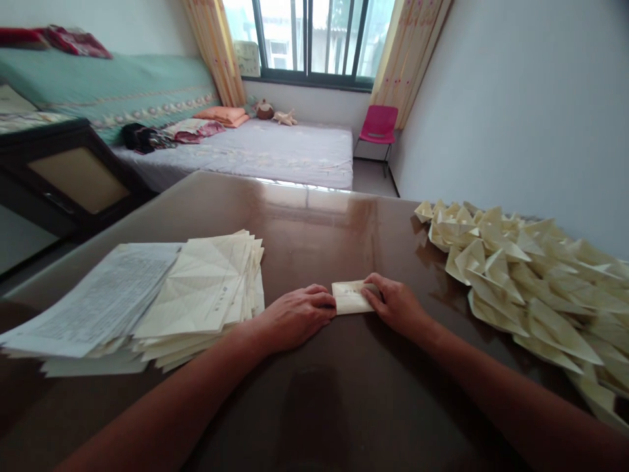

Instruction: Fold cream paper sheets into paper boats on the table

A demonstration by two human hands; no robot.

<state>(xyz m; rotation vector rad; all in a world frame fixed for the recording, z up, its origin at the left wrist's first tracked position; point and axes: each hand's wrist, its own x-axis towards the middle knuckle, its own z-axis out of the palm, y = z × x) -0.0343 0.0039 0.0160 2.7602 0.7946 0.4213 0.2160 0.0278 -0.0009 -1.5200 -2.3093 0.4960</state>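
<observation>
A small folded piece of cream paper (348, 300) with faint print lies flat on the brown table (314, 236). My right hand (396, 301) grips its right end between thumb and fingers. At the left end, my left hand (302, 314) has its fingers together, fingertips touching the paper's edge; whether the thumb is under them is hidden. Left of my hands lies a stack of creased cream sheets (201, 282), beside a stack of printed white sheets (108, 295). Many folded paper boats (496, 255) are heaped along the table's right side.
A bed (295, 151) with pillows, clothes and soft toys stands beyond the table. A pink chair (379, 126) is near the window (324, 39). A dark cabinet (73, 177) stands at the left, a wall (521, 111) at the right.
</observation>
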